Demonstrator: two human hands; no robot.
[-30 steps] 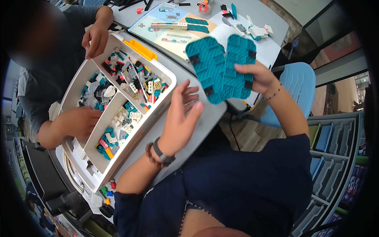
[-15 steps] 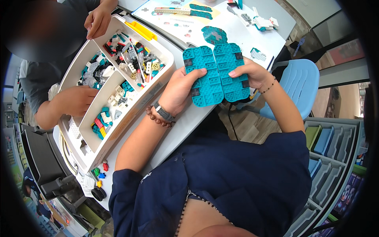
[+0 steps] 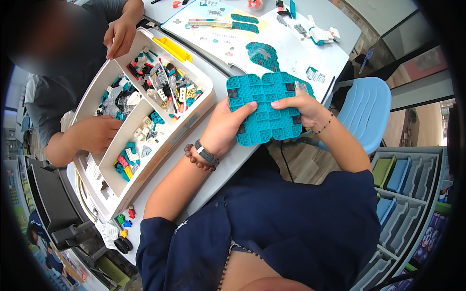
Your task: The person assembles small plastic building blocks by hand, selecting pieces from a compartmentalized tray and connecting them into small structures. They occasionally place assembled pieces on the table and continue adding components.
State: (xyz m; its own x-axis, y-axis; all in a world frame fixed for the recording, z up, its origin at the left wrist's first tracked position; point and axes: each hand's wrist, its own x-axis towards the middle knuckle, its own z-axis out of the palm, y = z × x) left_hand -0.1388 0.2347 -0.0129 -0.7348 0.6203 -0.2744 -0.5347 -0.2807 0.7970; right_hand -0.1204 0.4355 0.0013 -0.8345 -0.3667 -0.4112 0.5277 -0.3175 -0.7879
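Note:
Two teal building-block plates, a left plate (image 3: 247, 121) and a right plate (image 3: 281, 119), lie edge to edge in my hands above the table's edge. Their undersides face me, and small black pieces sit along the outer sides. My left hand (image 3: 222, 127) grips the left plate, thumb on top and fingers underneath. With its thumb near the seam, my right hand (image 3: 307, 109) grips the right plate. Whether the two plates are joined, I cannot tell. Beyond them lies an open instruction booklet (image 3: 213, 53) with printed pictures of teal parts.
A white sorting tray (image 3: 194, 109) full of loose bricks stands at left. A co-worker's one hand (image 3: 94, 133) reaches into it; their other hand (image 3: 119, 39) rests at its rim. A white brick model (image 3: 323, 35) sits far right, above a blue chair (image 3: 364, 111).
The two plates, earlier apart with a narrow gap, now meet along their inner edges. Both my hands have drawn closer together and sit slightly lower in the view.

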